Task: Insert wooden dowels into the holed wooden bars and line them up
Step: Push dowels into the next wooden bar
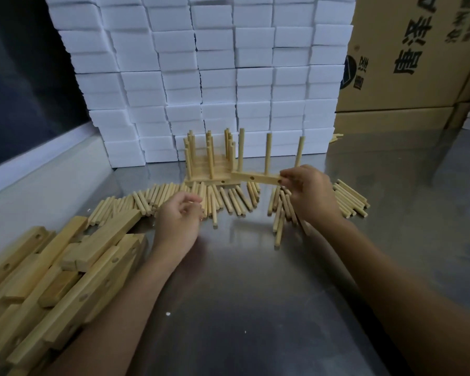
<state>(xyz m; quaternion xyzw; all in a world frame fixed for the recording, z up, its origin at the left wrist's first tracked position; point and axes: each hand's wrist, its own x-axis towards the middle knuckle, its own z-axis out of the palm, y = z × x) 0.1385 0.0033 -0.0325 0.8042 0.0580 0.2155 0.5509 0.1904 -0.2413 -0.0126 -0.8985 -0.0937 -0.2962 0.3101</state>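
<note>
**Dowel bar held up at centre frame**

White foam blocks (201, 77) fill the top centre, w/ a cardboard box (418, 50) upper right. Steel table (255, 294) spans the bottom. Holed bars (52, 280) are piled lower left. Loose dowels (228, 202) lie across mid-frame. Finished bars (209, 164) stand centre. Right hand (307, 194) pinches a three-dowel bar (255, 178) by its end, beside them. Left hand (178, 218) hovers over the dowels w/ fingers loosely curled; can't tell if holding any.

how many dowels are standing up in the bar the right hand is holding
3. In the pale holed wooden bar gripped by the right hand: left dowel, middle dowel, right dowel. None looks hidden.
</note>
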